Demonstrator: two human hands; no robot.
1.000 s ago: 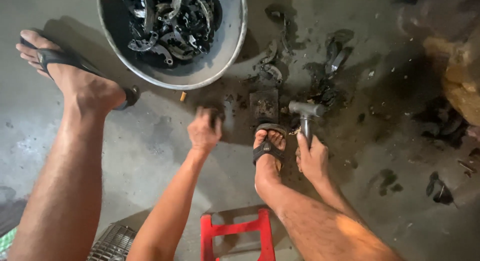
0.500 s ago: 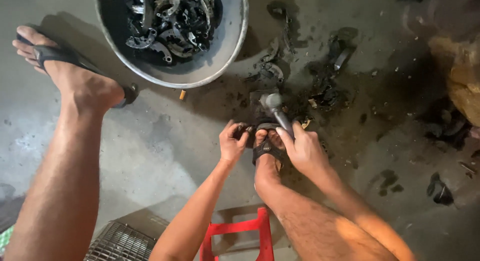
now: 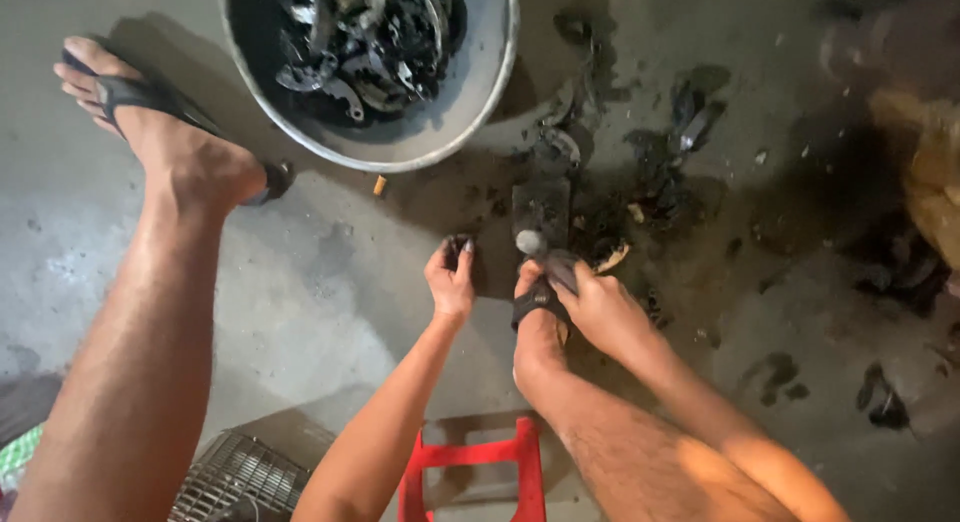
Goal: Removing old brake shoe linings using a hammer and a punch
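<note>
My right hand (image 3: pixel 598 307) grips a hammer (image 3: pixel 535 246) whose metal head sits low over a dark flat block (image 3: pixel 541 204) on the concrete floor. My left hand (image 3: pixel 450 280) pinches a small dark piece (image 3: pixel 461 244) just left of that block. My right foot, in a black sandal (image 3: pixel 536 298), rests between the two hands. Dark broken fragments (image 3: pixel 655 177) lie scattered around the block.
A large grey metal basin (image 3: pixel 480 92) full of dark curved pieces stands at the top. My left foot in a sandal (image 3: pixel 150 102) is planted at the left. A red plastic stool (image 3: pixel 470 467) and a wire basket (image 3: pixel 235 477) sit below.
The hammer has come down from a raised position to the block. My left hand moved from the floor at the left toward the block, holding a small dark piece.
</note>
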